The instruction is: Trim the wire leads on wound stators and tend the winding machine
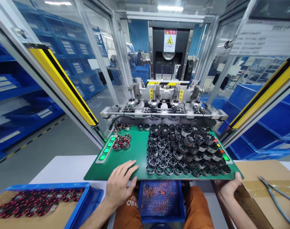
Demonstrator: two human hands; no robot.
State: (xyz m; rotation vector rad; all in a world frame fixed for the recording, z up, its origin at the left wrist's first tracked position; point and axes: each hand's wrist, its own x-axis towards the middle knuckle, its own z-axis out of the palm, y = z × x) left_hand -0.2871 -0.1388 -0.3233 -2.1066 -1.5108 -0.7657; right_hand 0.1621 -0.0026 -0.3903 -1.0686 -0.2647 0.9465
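Metal rings (183, 149) on green board (137, 151), left hand (121, 178) empty, right hand (228, 188) at corner, fingers hidden, grip unclear.

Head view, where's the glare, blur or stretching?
Head view, top: white ceiling tube lights glare; head view, left: blue plastic bins look smeared; head view, lower left: red-wound metal rings look stretched; head view, centre: black-and-silver ring-shaped metal cores look sharper.
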